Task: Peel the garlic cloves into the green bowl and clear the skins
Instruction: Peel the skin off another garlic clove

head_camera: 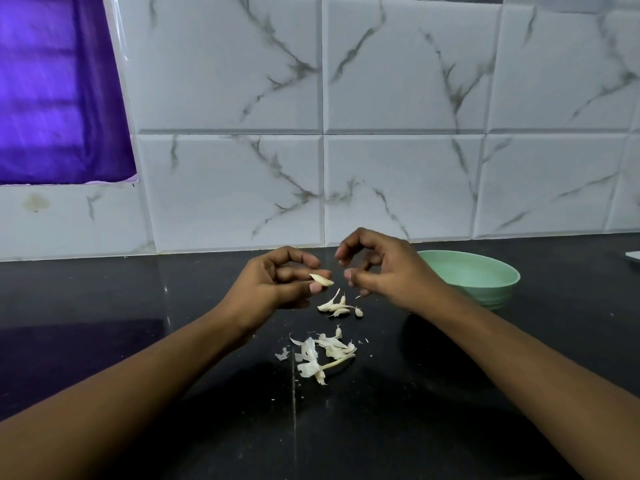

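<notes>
The right hand (377,268) covers part of the green bowl (485,275); whether it pinches anything is unclear. The right edge cuts off a pale flat thing (633,257).

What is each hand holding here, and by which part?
Left hand pinches a garlic clove by one end between thumb and fingers, tip free. Right hand is curled; any hold cannot be told.

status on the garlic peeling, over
Hands: left hand pinches a garlic clove, right hand curled beside it, grip unclear. No cloves seen in green bowl. Loose skins, small cloves on counter, nothing blocking.
</notes>
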`<control>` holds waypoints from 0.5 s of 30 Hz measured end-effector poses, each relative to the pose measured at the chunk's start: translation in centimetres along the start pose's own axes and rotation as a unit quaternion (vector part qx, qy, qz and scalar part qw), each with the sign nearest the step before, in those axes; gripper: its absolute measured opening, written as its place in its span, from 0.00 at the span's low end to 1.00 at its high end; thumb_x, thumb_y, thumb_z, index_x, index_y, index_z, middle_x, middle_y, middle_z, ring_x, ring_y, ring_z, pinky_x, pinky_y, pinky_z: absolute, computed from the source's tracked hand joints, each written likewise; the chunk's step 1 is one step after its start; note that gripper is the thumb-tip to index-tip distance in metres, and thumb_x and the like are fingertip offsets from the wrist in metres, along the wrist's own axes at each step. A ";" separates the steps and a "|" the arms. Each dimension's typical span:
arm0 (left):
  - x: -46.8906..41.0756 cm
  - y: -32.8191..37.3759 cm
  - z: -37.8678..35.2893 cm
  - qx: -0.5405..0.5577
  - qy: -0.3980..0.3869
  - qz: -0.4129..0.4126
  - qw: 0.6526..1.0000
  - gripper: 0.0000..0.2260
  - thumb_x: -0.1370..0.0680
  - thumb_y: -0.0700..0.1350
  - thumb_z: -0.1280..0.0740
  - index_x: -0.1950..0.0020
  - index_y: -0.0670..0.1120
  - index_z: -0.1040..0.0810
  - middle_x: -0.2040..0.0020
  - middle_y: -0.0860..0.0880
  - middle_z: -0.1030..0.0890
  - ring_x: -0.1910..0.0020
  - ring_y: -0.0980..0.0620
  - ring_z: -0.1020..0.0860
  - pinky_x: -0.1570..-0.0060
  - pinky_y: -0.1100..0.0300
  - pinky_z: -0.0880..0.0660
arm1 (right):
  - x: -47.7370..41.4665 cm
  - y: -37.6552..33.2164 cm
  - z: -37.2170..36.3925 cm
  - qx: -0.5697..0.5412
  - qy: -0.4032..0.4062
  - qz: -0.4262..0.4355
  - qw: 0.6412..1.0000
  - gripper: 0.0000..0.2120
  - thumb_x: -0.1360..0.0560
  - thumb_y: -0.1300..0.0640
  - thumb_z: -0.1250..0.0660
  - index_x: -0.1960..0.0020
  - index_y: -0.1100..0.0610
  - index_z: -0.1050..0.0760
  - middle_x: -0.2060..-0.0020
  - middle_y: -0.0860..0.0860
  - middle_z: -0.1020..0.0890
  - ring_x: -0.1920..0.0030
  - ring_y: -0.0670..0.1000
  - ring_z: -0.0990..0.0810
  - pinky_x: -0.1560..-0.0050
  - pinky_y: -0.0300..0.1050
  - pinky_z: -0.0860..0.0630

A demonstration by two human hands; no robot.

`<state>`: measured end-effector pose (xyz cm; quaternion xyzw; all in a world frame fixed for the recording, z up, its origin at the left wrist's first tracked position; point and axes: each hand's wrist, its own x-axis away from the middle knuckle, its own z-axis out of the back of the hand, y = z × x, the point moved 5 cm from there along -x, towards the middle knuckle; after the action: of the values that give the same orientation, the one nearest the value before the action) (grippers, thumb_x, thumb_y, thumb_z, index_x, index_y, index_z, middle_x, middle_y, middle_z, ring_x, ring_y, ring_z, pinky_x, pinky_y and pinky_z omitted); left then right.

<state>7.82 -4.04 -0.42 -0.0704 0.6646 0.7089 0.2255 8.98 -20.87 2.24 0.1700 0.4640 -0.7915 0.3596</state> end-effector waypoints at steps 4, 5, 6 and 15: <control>-0.1 0.0 0.0 0.038 -0.002 0.008 0.999 0.14 0.34 0.36 0.28 0.50 0.45 0.24 0.58 0.48 0.14 0.60 0.56 0.18 0.65 0.63 0.22 | 0.4 -1.5 -0.7 0.012 -0.037 0.076 0.996 0.15 0.30 0.69 0.29 0.48 0.56 0.28 0.57 0.48 0.19 0.61 0.45 0.22 0.65 0.28 0.30; -0.1 0.0 0.0 0.041 -0.005 0.010 0.999 0.15 0.35 0.37 0.28 0.50 0.46 0.24 0.59 0.48 0.14 0.61 0.56 0.18 0.65 0.63 0.22 | 0.5 -1.7 -1.0 0.020 -0.043 0.084 0.995 0.16 0.30 0.69 0.29 0.47 0.56 0.29 0.57 0.49 0.19 0.61 0.45 0.22 0.65 0.27 0.30; -0.1 -0.1 -0.1 0.043 -0.008 0.011 0.999 0.16 0.35 0.38 0.28 0.50 0.46 0.24 0.59 0.48 0.14 0.61 0.55 0.18 0.65 0.63 0.22 | 0.5 -1.7 -1.2 0.027 -0.047 0.090 0.994 0.17 0.30 0.68 0.29 0.46 0.56 0.29 0.57 0.49 0.19 0.60 0.45 0.22 0.66 0.27 0.31; 0.0 -0.4 -0.3 0.045 -0.021 0.023 0.998 0.17 0.36 0.39 0.28 0.48 0.46 0.24 0.59 0.46 0.14 0.62 0.54 0.17 0.65 0.63 0.22 | 0.6 -2.0 -1.9 0.078 -0.066 0.107 0.989 0.20 0.29 0.66 0.30 0.43 0.51 0.31 0.57 0.40 0.24 0.63 0.47 0.25 0.67 0.30 0.32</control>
<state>7.93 -4.34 -0.80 -0.0298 0.6923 0.6845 0.2263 7.01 -18.88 2.08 0.1935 0.3547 -0.7919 0.4579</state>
